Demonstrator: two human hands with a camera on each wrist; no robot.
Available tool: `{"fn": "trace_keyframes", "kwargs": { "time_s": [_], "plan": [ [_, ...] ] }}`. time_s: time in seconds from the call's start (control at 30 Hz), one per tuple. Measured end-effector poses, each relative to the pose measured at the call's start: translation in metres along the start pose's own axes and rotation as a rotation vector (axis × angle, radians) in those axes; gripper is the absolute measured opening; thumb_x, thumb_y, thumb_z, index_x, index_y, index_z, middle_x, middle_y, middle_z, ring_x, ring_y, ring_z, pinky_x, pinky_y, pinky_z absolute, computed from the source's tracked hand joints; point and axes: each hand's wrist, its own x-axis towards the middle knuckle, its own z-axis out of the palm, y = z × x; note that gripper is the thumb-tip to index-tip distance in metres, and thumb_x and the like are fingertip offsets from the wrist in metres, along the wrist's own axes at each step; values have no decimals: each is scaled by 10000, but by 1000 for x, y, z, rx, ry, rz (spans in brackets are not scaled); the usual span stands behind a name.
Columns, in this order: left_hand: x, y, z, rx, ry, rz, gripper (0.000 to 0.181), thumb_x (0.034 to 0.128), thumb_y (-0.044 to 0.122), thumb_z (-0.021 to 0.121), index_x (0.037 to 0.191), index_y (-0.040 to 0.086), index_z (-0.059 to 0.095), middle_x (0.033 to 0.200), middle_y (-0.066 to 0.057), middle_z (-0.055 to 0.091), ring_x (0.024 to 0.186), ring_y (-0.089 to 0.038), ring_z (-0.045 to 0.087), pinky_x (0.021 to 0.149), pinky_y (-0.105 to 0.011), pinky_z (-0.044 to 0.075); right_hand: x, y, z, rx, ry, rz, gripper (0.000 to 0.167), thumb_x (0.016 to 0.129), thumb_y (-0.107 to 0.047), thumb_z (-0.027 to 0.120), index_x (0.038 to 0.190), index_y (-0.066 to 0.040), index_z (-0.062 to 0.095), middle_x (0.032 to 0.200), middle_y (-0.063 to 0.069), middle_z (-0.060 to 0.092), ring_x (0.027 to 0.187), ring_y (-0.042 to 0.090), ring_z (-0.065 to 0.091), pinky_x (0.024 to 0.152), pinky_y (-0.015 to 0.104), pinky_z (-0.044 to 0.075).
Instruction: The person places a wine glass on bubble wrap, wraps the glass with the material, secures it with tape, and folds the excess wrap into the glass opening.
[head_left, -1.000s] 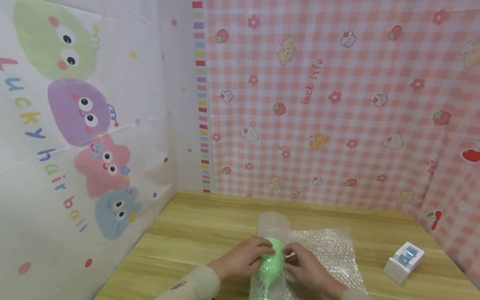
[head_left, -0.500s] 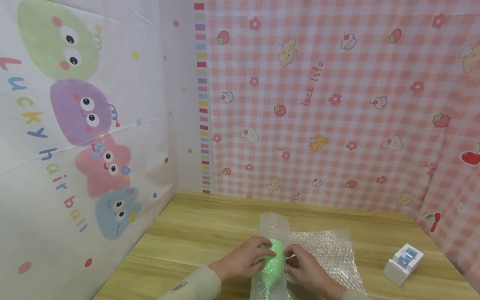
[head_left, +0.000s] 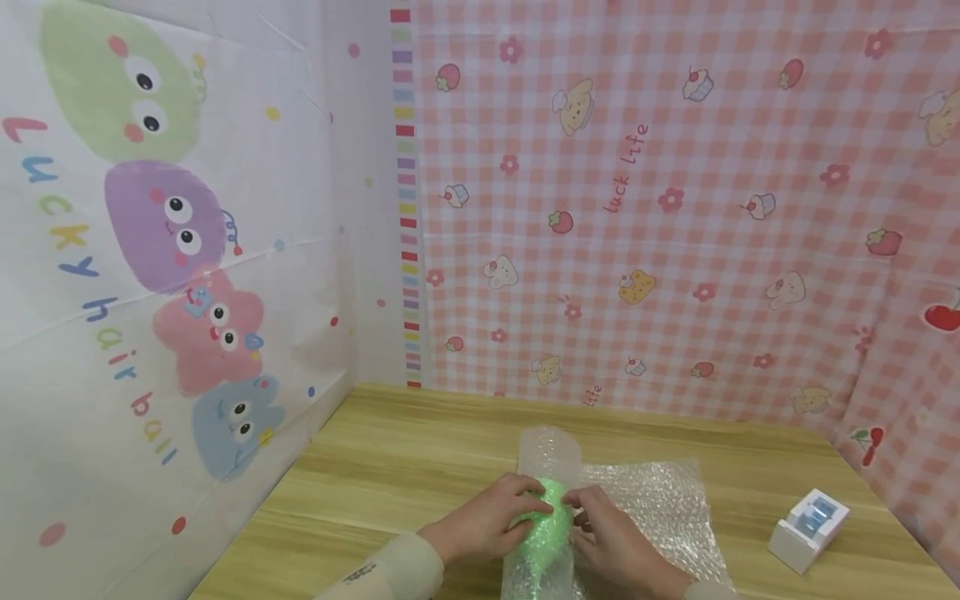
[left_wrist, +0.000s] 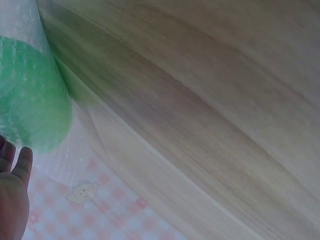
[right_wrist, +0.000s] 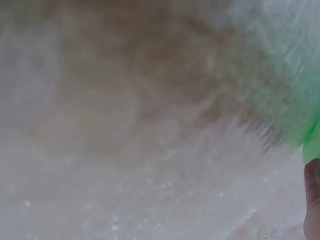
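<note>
Currently, two bare hands work over one bundle.

- The green object point(head_left: 553, 537), the landmark here, lies on a wooden table point(head_left: 397, 450) inside a roll of bubble wrap point(head_left: 550, 452). Its wide end faces away from the person, and its narrower end tapers toward them.

- The left hand point(head_left: 483, 517) comes in from the left of the green object. Its fingers arch over the top and the thumb bends along the near side, holding the bundle through the wrap.

- The right hand point(head_left: 618, 542) is just to the right of the green object. Its fingers are curled, with the tips on the wrap's edge, seemingly pinching it (whether thumb and forefinger meet is hidden).

- To the right of the green object, a flat sheet point(head_left: 663, 504) of the same bubbly plastic spreads out; farther right, well apart, stands a white dispenser point(head_left: 801, 546) with a clear blue insert.

- Over the last second almost nothing has shifted; only the right fingertips appear a touch closer to the green object. This suggests the wrap is being steadied and tucked, with the flat part not yet rolled around.
</note>
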Motion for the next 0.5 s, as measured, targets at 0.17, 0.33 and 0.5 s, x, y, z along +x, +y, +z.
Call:
{"fn": "trace_keyframes", "kwargs": {
  "time_s": [0.17,0.33,0.5],
  "plan": [
    [2,0,0,7,0,15,316,964,93,607,1277,122,646,1319,-55,558,1236,-183,497,1038,-267,427,0,1,-5,-92,3,-30,372,913,-86,704,1233,-126,521,1192,20,535,1029,279,636,814,370,566],
    [3,-1,2,-9,1,12,318,941,55,587,1254,95,632,1317,-53,581,1238,-175,512,1054,-263,409,2,2,-7,-68,6,-36,338,908,-82,706,1198,-101,535,1147,48,562,992,303,660,813,386,573],
    [3,0,2,-44,-10,1,322,928,59,586,1239,96,659,1359,-67,560,1264,-190,492,1068,-278,401,1,4,-6,-42,28,-39,333,898,-87,714,1179,-84,535,1129,63,571,949,300,672,792,375,583]
  ]
}}
